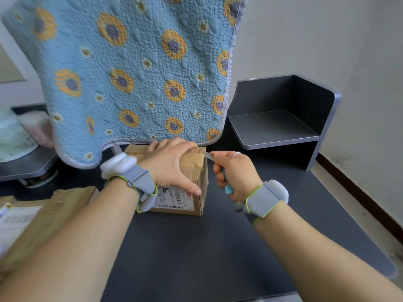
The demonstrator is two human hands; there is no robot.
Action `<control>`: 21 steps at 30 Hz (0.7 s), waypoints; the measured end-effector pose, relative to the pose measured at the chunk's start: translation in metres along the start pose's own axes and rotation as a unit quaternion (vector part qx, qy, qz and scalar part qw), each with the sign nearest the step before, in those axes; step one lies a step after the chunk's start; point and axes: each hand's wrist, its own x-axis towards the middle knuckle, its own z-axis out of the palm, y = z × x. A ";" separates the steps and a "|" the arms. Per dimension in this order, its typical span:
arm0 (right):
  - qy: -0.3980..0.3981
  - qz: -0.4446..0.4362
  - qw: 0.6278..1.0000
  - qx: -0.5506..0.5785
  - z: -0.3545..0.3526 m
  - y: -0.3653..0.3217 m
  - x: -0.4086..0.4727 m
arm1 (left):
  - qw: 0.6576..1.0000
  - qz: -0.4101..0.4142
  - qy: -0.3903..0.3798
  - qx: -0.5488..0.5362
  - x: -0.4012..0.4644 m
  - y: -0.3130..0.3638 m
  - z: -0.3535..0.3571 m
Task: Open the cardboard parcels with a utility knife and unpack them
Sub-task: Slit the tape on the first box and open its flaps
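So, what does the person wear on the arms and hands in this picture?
Both forearms are bare, with no sleeves. Each wrist carries a grey fabric band edged with a lime-green cord, and a rounded white plastic unit sits on it: the left wrist band and the right wrist band. The right hand also has a small pearly ring on one finger. The left hand shows no ring.

Taped brown parcel (pixel 197 171) lies flat; teal-handled knife (pixel 226 184) blade touches its far-right corner.

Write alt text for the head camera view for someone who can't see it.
A left hand presses down on a small taped cardboard parcel on a dark desk while the right hand holds a teal utility knife, blade at the parcel's top right edge. A blue sunflower quilt hangs behind.
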 end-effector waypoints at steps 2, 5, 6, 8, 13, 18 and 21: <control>0.006 0.004 1.000 0.004 0.001 0.003 -0.003 | 1.000 -0.001 0.004 -0.002 0.000 0.000 0.001; 0.013 0.003 1.000 0.008 0.001 0.005 -0.007 | 1.000 0.000 0.006 -0.004 0.000 -0.001 0.001; 0.013 0.002 1.000 0.008 0.001 0.004 -0.008 | 1.000 0.001 0.006 -0.003 0.000 -0.001 0.002; 0.012 0.004 1.000 0.002 0.002 0.003 -0.008 | 1.000 -0.002 0.010 0.001 0.000 -0.001 0.002; 0.025 -0.006 1.000 -0.010 0.008 0.003 -0.006 | 1.000 -0.020 0.009 0.004 0.002 0.001 0.003; 0.031 -0.017 0.999 -0.035 0.006 0.004 -0.013 | 1.000 -0.015 0.011 0.003 0.000 -0.001 0.003; 0.033 -0.018 0.998 -0.050 0.005 0.004 -0.017 | 1.000 -0.013 0.012 -0.001 0.000 -0.001 0.004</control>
